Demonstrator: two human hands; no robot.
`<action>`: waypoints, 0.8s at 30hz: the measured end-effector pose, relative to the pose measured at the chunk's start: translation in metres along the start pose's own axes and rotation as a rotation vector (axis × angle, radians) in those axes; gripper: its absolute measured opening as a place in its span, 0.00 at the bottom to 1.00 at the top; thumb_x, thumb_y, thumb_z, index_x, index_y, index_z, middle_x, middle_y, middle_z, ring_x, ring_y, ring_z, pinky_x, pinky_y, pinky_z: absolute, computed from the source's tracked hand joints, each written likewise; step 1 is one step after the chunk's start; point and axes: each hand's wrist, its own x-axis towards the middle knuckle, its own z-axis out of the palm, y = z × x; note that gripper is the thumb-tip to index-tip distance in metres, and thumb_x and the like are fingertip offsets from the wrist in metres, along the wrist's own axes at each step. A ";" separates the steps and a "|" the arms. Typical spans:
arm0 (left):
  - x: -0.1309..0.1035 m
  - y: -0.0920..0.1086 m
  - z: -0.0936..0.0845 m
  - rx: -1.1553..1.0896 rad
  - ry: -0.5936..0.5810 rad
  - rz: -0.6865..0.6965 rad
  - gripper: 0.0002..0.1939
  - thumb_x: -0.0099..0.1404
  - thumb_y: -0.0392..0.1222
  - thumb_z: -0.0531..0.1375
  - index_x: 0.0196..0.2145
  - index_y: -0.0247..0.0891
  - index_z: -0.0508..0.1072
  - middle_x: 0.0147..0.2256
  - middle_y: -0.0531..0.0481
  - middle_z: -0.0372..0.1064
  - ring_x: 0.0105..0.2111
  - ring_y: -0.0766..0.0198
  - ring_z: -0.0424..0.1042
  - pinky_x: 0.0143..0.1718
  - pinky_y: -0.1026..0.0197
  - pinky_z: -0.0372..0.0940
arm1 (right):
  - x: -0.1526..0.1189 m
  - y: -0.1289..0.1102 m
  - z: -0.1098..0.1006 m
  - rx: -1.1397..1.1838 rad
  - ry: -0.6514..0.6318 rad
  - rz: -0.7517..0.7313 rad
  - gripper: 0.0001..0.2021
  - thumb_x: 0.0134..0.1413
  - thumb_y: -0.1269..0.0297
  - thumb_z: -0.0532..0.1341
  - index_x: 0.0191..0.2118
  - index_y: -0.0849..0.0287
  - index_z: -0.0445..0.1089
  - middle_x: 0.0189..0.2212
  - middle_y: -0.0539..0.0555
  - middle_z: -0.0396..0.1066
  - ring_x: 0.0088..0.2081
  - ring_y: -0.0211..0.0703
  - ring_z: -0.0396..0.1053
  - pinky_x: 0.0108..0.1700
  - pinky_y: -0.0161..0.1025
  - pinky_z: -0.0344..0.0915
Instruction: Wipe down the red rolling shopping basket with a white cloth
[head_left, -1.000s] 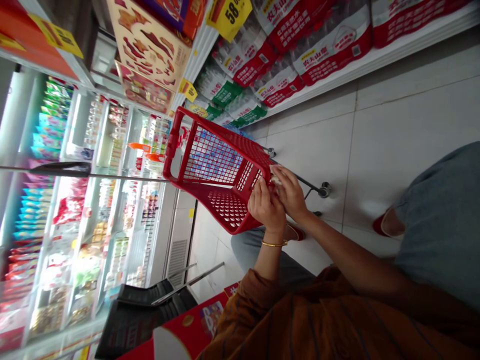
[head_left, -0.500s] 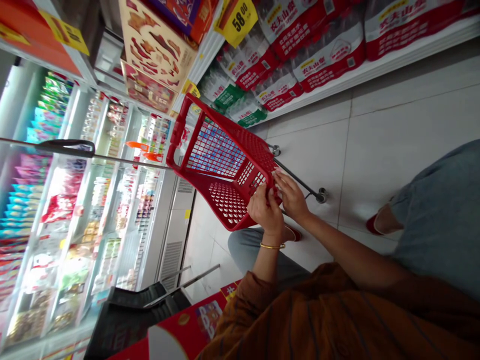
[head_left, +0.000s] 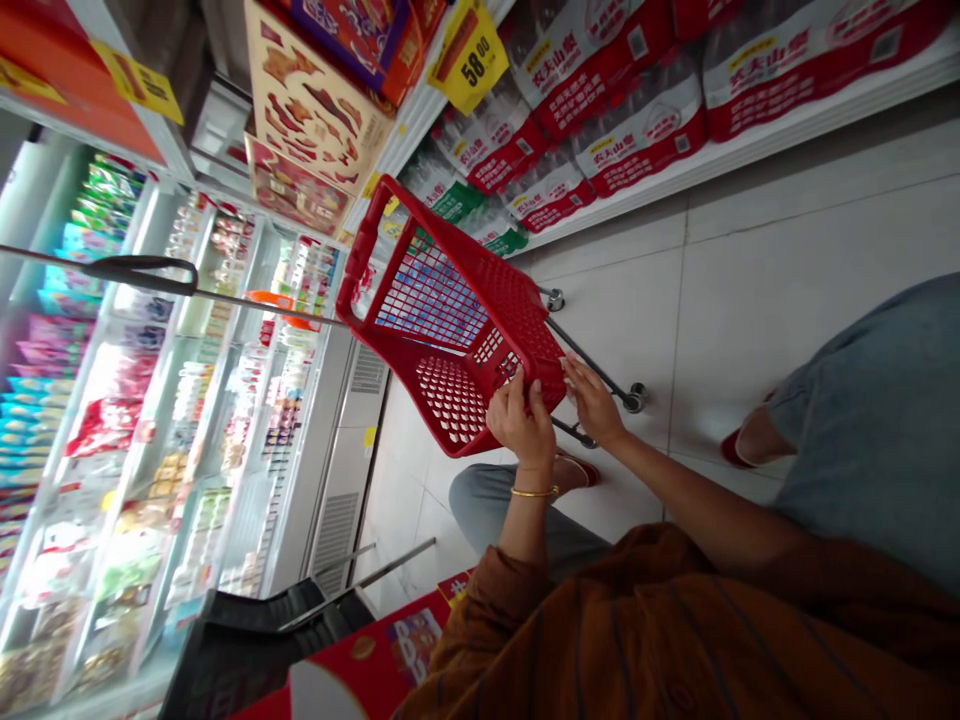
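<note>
A red plastic shopping cart (head_left: 517, 290) stands in the aisle, tilted in the view because the camera is turned. Its basket shows nothing inside that I can make out. My left hand (head_left: 523, 418), with a gold bracelet at the wrist, has its fingers curled over the rim at the near end of the basket. Close beside it, my right hand (head_left: 598, 402) has its fingers stretched out. Those fingertips are at the outer face of the same end; whether they press on it I cannot tell.
Shrink-wrapped packs of bottled water (head_left: 637, 130) fill the low shelf beside the cart. Gift boxes (head_left: 307, 100) are stacked further along. A lit refrigerated display (head_left: 172, 430) lines the other side. Black crates (head_left: 247, 640) and a red display box (head_left: 375, 650) stand near my left arm.
My right hand has drawn slightly away from my left hand, its fingers now straighter along the cart's outer face. My left hand stays on the rim. The view has shifted slightly.
</note>
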 end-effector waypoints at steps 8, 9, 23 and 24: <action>-0.002 -0.007 -0.013 -0.010 -0.048 -0.008 0.19 0.69 0.51 0.54 0.48 0.38 0.76 0.30 0.48 0.69 0.31 0.64 0.67 0.37 0.60 0.61 | -0.005 -0.013 0.007 -0.042 0.033 0.053 0.22 0.67 0.61 0.45 0.64 0.51 0.56 0.61 0.58 0.59 0.65 0.48 0.55 0.64 0.55 0.58; -0.002 -0.008 -0.015 -0.012 -0.051 -0.013 0.18 0.69 0.51 0.54 0.47 0.38 0.76 0.30 0.48 0.69 0.31 0.64 0.67 0.37 0.59 0.61 | -0.004 -0.017 0.008 -0.048 0.036 0.058 0.22 0.67 0.60 0.45 0.64 0.51 0.56 0.60 0.58 0.60 0.64 0.48 0.55 0.64 0.55 0.58; 0.009 0.007 -0.026 -0.045 -0.246 -0.050 0.23 0.73 0.43 0.47 0.61 0.31 0.60 0.54 0.33 0.68 0.51 0.54 0.72 0.49 0.53 0.67 | 0.032 -0.084 0.003 0.043 -0.029 -0.064 0.21 0.68 0.61 0.46 0.62 0.50 0.59 0.59 0.56 0.63 0.62 0.46 0.59 0.64 0.52 0.59; 0.007 0.006 -0.024 -0.063 -0.265 -0.033 0.24 0.73 0.42 0.47 0.63 0.32 0.57 0.58 0.33 0.64 0.54 0.53 0.69 0.52 0.52 0.66 | 0.034 -0.088 0.002 0.057 -0.040 -0.071 0.21 0.68 0.60 0.46 0.62 0.50 0.59 0.59 0.56 0.63 0.62 0.46 0.59 0.65 0.52 0.59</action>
